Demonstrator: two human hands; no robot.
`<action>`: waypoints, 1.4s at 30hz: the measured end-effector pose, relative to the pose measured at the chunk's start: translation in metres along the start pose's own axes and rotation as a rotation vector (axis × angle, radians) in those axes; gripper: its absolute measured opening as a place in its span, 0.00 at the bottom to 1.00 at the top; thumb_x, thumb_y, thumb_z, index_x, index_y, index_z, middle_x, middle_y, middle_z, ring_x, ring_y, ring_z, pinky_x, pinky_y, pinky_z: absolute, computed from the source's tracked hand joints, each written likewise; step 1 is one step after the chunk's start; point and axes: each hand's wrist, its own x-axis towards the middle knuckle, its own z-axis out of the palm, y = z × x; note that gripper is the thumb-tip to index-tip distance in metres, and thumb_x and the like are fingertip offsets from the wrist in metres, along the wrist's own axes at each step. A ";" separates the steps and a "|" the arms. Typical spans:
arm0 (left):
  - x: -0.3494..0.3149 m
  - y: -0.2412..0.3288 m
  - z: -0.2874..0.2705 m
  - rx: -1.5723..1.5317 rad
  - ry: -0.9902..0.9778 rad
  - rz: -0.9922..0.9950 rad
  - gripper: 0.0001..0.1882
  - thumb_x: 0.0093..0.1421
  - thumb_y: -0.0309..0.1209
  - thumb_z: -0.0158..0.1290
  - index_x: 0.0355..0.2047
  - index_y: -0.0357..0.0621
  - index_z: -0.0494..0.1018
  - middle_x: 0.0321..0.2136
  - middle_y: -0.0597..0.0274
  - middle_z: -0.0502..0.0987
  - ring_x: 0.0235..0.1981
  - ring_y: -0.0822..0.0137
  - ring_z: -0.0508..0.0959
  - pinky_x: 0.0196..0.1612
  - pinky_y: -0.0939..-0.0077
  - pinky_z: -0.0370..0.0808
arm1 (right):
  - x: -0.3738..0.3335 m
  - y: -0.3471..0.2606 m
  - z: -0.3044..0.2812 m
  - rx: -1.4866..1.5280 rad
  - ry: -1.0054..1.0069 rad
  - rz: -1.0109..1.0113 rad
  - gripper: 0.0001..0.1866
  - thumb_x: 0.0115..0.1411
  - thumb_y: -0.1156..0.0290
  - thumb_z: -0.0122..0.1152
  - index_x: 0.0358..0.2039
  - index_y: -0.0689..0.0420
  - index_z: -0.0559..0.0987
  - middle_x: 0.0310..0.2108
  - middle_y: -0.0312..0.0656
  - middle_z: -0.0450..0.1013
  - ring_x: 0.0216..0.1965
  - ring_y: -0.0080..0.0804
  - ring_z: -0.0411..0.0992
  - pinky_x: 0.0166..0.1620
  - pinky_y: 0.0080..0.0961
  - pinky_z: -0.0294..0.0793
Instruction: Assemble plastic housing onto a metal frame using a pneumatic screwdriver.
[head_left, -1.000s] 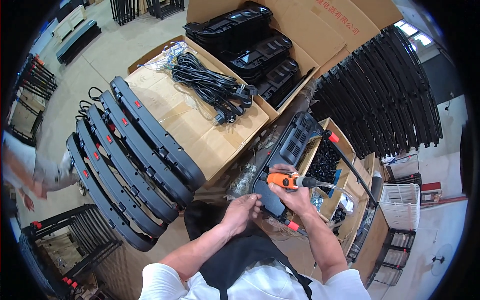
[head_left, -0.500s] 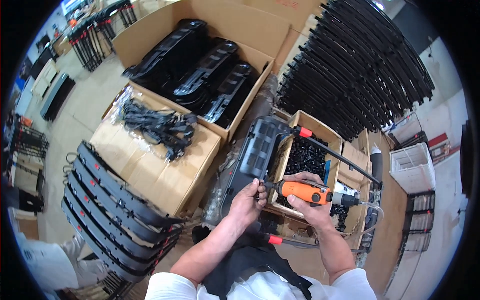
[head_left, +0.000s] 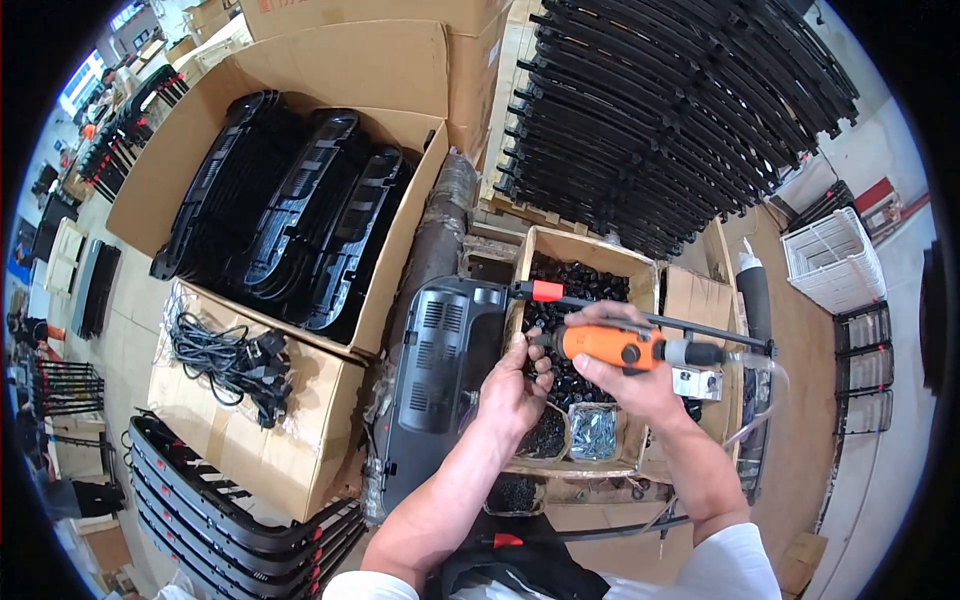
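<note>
My right hand (head_left: 635, 388) is wrapped round an orange air screwdriver (head_left: 600, 345), held level with its tip toward the left. A clear hose runs from its back end. My left hand (head_left: 512, 395) is closed in a pinch at the driver's tip; what its fingers hold there is too small to make out. Both hands are above a wooden parts box (head_left: 640, 255) of small black plastic pieces (head_left: 580, 280) and silver screws (head_left: 592, 432). Left of them lies a long black plastic cover (head_left: 432, 370) with vent slots. A black tube frame with a red piece (head_left: 547, 291) passes behind the driver.
An open carton (head_left: 405, 290) of black plastic covers stands at the far left. Cables (head_left: 225, 355) lie on a closed carton in front of it. Curved dark panels (head_left: 200, 500) are stacked near left. Black frames (head_left: 670, 120) are piled far right, beyond a white crate (head_left: 830, 260).
The view has shifted, moving the cover and cartons leftward in the picture. The hands and driver now appear over the parts box; the left hand was beside the cover's edge before.
</note>
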 end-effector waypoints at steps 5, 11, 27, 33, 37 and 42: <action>0.014 -0.007 -0.005 0.336 0.010 0.097 0.15 0.75 0.39 0.49 0.54 0.44 0.75 0.29 0.73 0.73 0.28 0.77 0.70 0.31 0.81 0.69 | 0.072 0.025 -0.011 -0.025 0.012 -0.002 0.27 0.58 0.74 0.72 0.56 0.62 0.72 0.51 0.44 0.78 0.54 0.30 0.76 0.61 0.31 0.76; 0.010 0.000 -0.033 0.370 0.123 0.147 0.13 0.74 0.37 0.51 0.52 0.43 0.75 0.31 0.69 0.77 0.27 0.77 0.73 0.30 0.82 0.70 | 0.120 0.050 0.000 -0.034 -0.068 -0.013 0.28 0.55 0.76 0.74 0.55 0.63 0.73 0.48 0.46 0.79 0.53 0.31 0.77 0.59 0.34 0.78; 0.044 0.012 -0.040 0.240 0.089 0.216 0.12 0.75 0.35 0.49 0.50 0.41 0.74 0.39 0.61 0.82 0.31 0.74 0.78 0.32 0.80 0.75 | 0.144 0.064 0.011 -0.370 -0.239 0.048 0.17 0.53 0.74 0.73 0.44 0.60 0.81 0.41 0.37 0.80 0.42 0.23 0.77 0.49 0.27 0.79; 0.049 0.020 -0.021 0.232 0.136 0.251 0.12 0.75 0.36 0.48 0.49 0.42 0.74 0.37 0.64 0.81 0.30 0.74 0.76 0.32 0.80 0.74 | 0.143 0.064 0.011 -0.322 -0.235 0.079 0.17 0.53 0.75 0.73 0.44 0.60 0.81 0.41 0.37 0.80 0.42 0.23 0.77 0.50 0.27 0.79; 0.057 0.029 -0.020 0.189 0.150 0.224 0.12 0.76 0.40 0.48 0.44 0.45 0.75 0.32 0.71 0.78 0.28 0.74 0.73 0.31 0.80 0.72 | 0.144 0.066 0.014 -0.329 -0.238 0.108 0.18 0.53 0.75 0.73 0.45 0.60 0.81 0.41 0.37 0.80 0.43 0.23 0.77 0.50 0.27 0.79; 0.075 0.036 -0.013 0.049 0.187 0.193 0.13 0.73 0.42 0.52 0.40 0.46 0.76 0.28 0.70 0.76 0.25 0.74 0.72 0.27 0.81 0.72 | 0.134 0.056 0.017 -0.045 -0.133 0.065 0.24 0.53 0.74 0.73 0.51 0.59 0.78 0.45 0.39 0.79 0.47 0.27 0.78 0.54 0.28 0.78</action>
